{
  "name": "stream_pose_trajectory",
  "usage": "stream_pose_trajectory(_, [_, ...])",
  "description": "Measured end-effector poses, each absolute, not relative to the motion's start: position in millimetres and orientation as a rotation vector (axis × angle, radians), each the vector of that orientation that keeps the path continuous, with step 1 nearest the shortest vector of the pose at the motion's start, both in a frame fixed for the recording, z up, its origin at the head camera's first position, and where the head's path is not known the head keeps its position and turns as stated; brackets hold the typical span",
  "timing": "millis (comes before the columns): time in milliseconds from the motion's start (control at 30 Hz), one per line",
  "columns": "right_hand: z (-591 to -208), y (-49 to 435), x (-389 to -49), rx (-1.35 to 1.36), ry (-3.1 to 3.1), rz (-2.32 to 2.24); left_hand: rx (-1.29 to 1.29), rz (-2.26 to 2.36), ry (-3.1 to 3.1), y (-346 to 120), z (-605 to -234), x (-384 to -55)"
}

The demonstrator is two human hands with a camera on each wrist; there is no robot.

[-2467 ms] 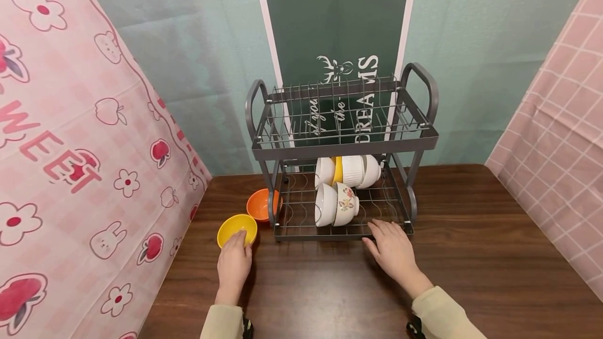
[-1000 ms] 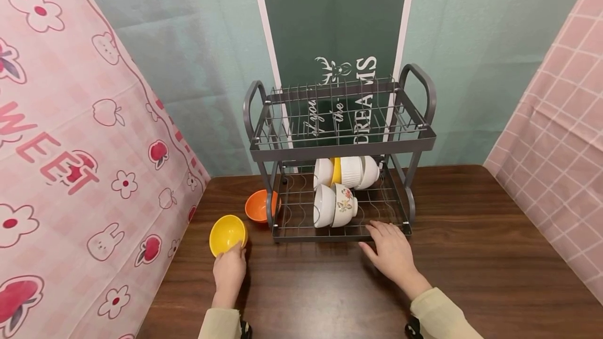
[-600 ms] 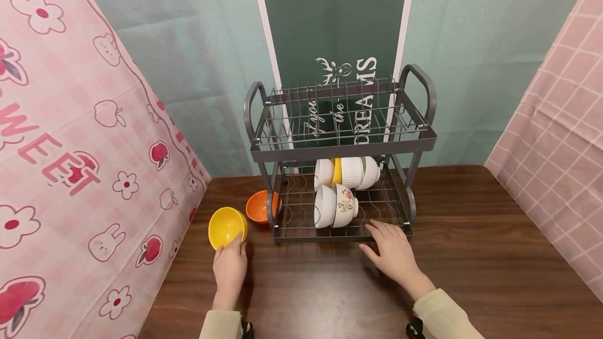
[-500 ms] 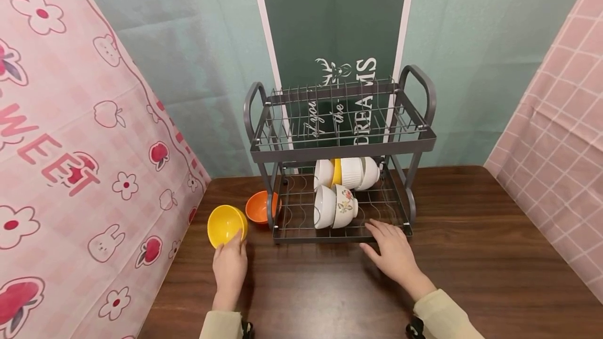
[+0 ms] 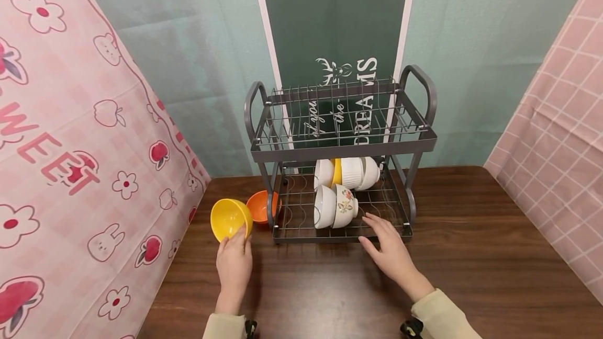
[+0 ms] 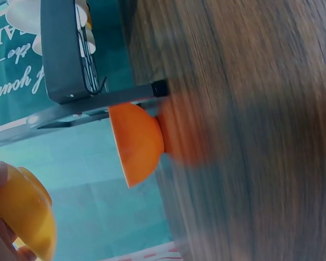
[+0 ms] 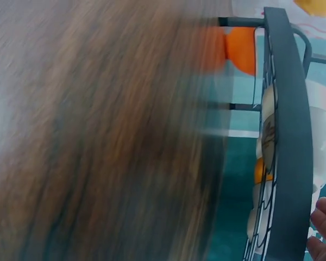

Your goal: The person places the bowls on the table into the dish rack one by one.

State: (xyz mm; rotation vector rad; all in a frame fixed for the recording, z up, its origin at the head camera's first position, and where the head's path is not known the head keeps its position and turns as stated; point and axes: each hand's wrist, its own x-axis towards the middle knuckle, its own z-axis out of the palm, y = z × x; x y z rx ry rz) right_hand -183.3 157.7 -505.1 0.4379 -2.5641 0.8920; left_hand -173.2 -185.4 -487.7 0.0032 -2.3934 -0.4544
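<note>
My left hand point(image 5: 234, 266) grips the near rim of a yellow bowl point(image 5: 228, 218), which is tilted and raised off the table; in the left wrist view the yellow bowl point(image 6: 30, 212) hangs well clear of the wood. Behind it an orange bowl point(image 5: 259, 206) stands upright on the table by the rack's left leg. My right hand point(image 5: 388, 250), fingers extended, hovers by the front right of the dish rack point(image 5: 344, 148) and holds nothing. On the lower tier a white bowl point(image 5: 324, 207) and a flowered bowl point(image 5: 346, 205) stand on edge, nested together.
A back row on the lower tier holds several bowls, among them a ribbed white bowl point(image 5: 351, 172) and a yellow one point(image 5: 336, 171). The upper tier point(image 5: 330, 114) is bare wire. Patterned cloth point(image 5: 118, 171) hangs along the left, and pink checked cloth point(image 5: 556, 135) along the right.
My left hand has drawn the yellow bowl left from beside the orange bowl, then lifted and tipped it, moving slightly back right. My right hand has risen a little from the rack's front edge.
</note>
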Motion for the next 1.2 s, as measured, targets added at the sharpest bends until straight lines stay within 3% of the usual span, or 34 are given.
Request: stream_pose_trajectory(1200, [-484, 125, -178, 0.59, -2.294, 1.249, -0.379, -0.418, -2.212, -129, -476, -171])
